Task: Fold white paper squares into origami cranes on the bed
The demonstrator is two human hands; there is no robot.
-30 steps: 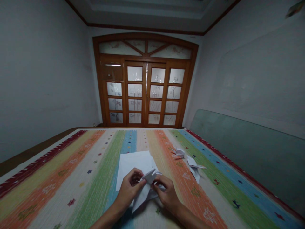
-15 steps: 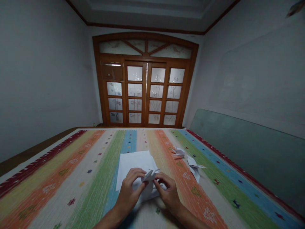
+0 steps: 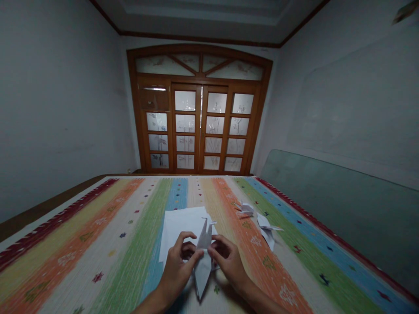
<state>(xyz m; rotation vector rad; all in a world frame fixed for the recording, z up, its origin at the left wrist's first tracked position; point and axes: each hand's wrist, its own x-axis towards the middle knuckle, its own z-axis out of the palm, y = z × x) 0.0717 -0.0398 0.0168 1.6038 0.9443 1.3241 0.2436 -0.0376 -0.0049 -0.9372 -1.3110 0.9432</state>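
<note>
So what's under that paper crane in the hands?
Under the paper crane, white paper sheets show behind it and the striped cover below its tip; the left hand and right hand cover the rest.

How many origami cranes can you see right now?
3. One origami crane is held between the left hand and right hand; a second and third lie on the striped blanket to the right. Others may be hidden under the white paper.

The paper crane [image 3: 203,261] is swinging from its earlier slant to lie lengthwise between the hands, one tip now pointing up the bed and the other down toward the person. The left hand [image 3: 175,274] and right hand [image 3: 229,267] are drawing apart, holding its sides.
</note>
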